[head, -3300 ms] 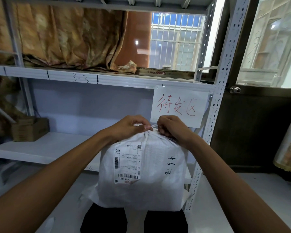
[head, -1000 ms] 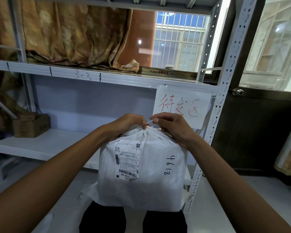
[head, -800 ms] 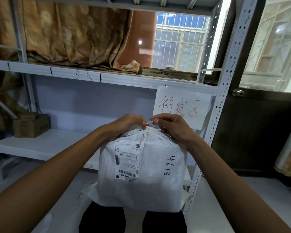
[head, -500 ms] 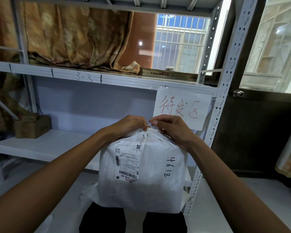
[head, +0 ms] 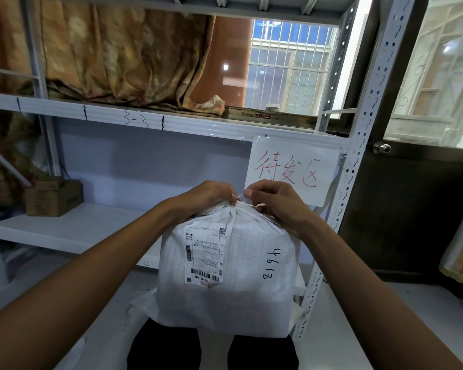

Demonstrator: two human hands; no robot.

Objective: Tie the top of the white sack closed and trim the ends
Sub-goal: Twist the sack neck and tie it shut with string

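Note:
A white woven sack (head: 241, 295) stands upright on my lap, with a shipping label on its left face and "4613" handwritten on the right. Its top is gathered into a bunched neck (head: 234, 210). My left hand (head: 209, 196) grips the neck from the left, fingers curled. From the right, my right hand (head: 273, 201) pinches a thin white tie strand (head: 240, 195) between thumb and forefinger just above the neck. The knot itself is hidden between my fingers.
A white metal shelf rack (head: 356, 161) stands right behind the sack, with a paper sign (head: 292, 169) in red writing taped to its upper shelf. A cardboard box (head: 52, 196) sits on the lower shelf at left. A dark door (head: 412, 209) is at right.
Both hands stay at the sack's neck. My right thumb and forefinger have shifted slightly along the tie strand; the sack has not moved.

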